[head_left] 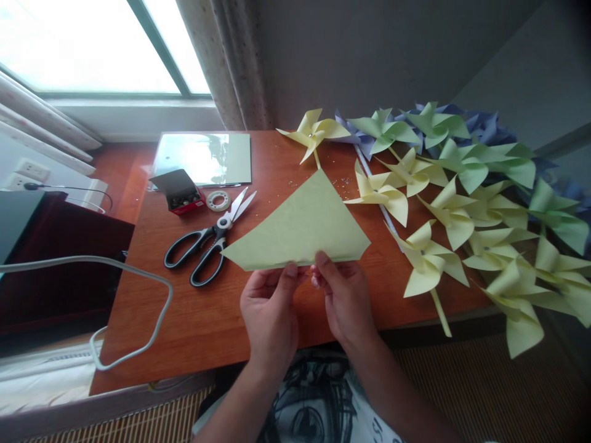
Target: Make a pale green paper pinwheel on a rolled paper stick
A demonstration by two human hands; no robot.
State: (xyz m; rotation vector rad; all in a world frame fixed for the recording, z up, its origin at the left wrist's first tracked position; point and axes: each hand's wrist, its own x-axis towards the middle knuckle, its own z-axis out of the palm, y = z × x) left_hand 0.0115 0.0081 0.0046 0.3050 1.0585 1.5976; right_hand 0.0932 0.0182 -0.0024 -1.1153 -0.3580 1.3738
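A pale green sheet of paper (305, 224), folded along its near edge, is held up over the table between my two hands. My left hand (272, 307) pinches that edge, thumb on top and fingers underneath. Just to the right, my right hand (346, 292) grips the same edge in the same way. The far corner of the paper points away from me. Open-bladed scissors (215, 237) lie left of the paper. Beyond them are a roll of tape (218, 200) and a small red box (184, 200) with its lid up, filled with small dark pieces.
Finished paper pinwheels in yellow (425, 258), green (466, 163) and purple (489, 126) crowd the right side of the wooden table (184, 332). A stack of sheets under a shiny cover (203, 160) lies at the back left. A white cable (168, 301) loops over the left edge.
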